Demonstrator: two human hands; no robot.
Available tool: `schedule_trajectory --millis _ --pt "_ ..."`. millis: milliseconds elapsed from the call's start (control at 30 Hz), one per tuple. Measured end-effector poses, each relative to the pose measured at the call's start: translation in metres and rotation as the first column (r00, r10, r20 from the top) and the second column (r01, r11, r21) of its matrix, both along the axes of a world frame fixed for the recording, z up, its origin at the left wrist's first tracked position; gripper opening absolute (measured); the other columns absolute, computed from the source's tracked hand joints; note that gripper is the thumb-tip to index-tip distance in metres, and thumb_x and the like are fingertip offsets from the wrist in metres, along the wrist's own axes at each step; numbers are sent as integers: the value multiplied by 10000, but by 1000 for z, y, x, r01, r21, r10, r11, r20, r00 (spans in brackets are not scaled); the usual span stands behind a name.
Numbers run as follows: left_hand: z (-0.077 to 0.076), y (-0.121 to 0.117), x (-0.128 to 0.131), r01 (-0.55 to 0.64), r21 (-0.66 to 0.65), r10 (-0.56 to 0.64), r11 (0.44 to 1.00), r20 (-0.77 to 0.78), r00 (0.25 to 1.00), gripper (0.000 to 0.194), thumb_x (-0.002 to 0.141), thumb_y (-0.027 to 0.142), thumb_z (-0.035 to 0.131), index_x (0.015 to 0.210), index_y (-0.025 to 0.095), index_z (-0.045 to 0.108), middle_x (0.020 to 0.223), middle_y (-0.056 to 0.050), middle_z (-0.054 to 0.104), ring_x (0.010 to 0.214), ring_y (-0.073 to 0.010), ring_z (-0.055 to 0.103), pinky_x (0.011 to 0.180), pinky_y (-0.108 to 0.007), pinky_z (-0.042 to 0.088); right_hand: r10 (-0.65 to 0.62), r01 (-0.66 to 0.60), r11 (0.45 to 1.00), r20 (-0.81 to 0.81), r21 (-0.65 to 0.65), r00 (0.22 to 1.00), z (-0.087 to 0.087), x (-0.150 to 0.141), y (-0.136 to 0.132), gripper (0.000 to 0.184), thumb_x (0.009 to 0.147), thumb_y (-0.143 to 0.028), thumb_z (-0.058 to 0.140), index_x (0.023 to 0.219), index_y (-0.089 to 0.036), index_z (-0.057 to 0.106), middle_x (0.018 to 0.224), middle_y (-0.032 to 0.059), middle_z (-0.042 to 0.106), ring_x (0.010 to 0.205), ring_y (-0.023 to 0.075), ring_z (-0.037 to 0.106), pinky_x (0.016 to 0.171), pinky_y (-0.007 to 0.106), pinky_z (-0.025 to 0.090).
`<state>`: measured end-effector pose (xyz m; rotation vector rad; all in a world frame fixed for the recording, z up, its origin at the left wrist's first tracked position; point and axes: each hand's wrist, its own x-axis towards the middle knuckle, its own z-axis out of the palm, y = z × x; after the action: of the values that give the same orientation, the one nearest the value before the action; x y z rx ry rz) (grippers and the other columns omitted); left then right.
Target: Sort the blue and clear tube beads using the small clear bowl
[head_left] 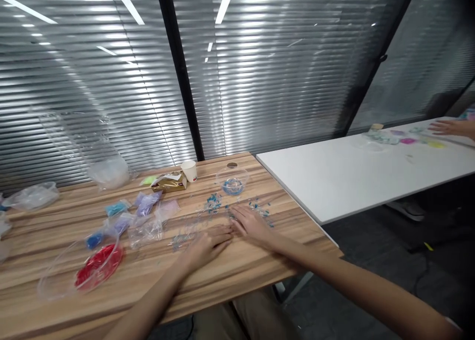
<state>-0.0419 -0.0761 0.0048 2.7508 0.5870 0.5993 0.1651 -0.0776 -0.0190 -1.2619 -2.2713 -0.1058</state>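
Observation:
My left hand [208, 245] rests on the wooden table, fingers stretched to the right, their tips close to the fingertips of the other hand. Beside it lie scattered clear and bluish tube-like pieces [181, 238]. My right hand [252, 223] lies palm down, its fingers extended over more small pieces. A loose pile of teal pieces [213, 202] is just beyond both hands, and further teal pieces [261, 209] spread past the right hand. Behind them stands a clear round bowl [233, 185] with some blue pieces in it. Whatever lies under my fingers is hidden.
On the wooden table [156, 293] are a clear bowl with red contents [99, 267], purple packets [147, 204], a gold packet [169, 181], a paper cup [189, 171] and a plastic container [33, 196]. A white table [315, 176] adjoins at right, with another person's hand [451, 128] over it.

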Motion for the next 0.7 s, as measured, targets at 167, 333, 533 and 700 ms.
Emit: schedule_trajectory --millis 167,333,533,700 --pt "-9 5 0 -183 102 174 978 93 980 264 940 179 409 1108 176 612 1100 -69 659 1048 -179 597 991 -398 450 -234 244 963 98 -111 967 -8 -22 8 544 947 -358 329 1309 39 420 1358 252 416 1300 304 367 1071 450 318" --pt "-6 2 5 -318 141 317 937 30 948 287 930 185 408 1173 152 558 1209 -104 597 1150 -210 533 1078 -496 330 -158 171 976 107 -132 982 -7 -23 10 533 953 -356 311 1317 14 432 1387 215 393 1320 294 333 1099 455 266" --pt "-7 0 6 -309 165 326 937 -88 941 402 955 261 380 1321 96 408 1357 -160 460 1283 -235 404 1088 -512 309 -66 85 980 111 -180 992 1 -23 14 489 944 -317 334 1316 -23 455 1401 173 388 1342 273 297 1120 467 219" --pt "-8 -3 2 -327 163 341 931 -70 937 391 956 255 370 1307 92 425 1317 -158 505 1253 -243 443 1073 -507 340 -18 46 981 145 -191 989 2 -29 21 510 935 -313 348 1334 -4 421 1414 175 359 1351 279 274 1121 473 213"
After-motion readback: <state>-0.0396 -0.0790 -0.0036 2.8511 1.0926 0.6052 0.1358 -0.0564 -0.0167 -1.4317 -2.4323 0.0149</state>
